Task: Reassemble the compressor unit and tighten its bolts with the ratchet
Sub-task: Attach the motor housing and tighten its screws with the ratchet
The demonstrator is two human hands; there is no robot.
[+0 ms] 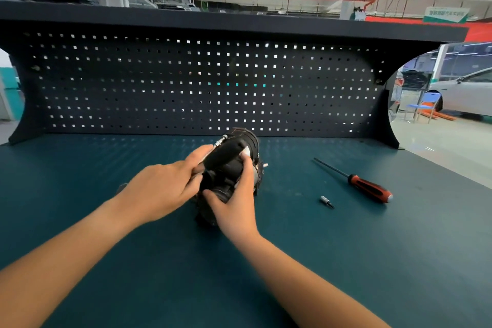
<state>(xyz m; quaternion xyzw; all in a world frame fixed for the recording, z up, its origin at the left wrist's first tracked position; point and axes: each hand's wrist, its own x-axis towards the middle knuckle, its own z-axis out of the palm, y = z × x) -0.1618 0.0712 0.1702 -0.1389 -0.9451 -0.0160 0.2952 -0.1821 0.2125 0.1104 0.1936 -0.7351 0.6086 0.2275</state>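
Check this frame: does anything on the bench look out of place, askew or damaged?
Nothing stands out. The left hand and right hand hold the compressor unit on the bench mat. The screwdriver and a small loose bit lie flat to its right, apart from each other. No spill or visible damage.

A teal workbench top (292, 261) carries a dark compressor unit (227, 157) at its middle, seemingly resting on it. To the right lie a screwdriver (370, 188) with a red-and-black handle and, nearer, a small metal bit (327, 201), apart from each other.
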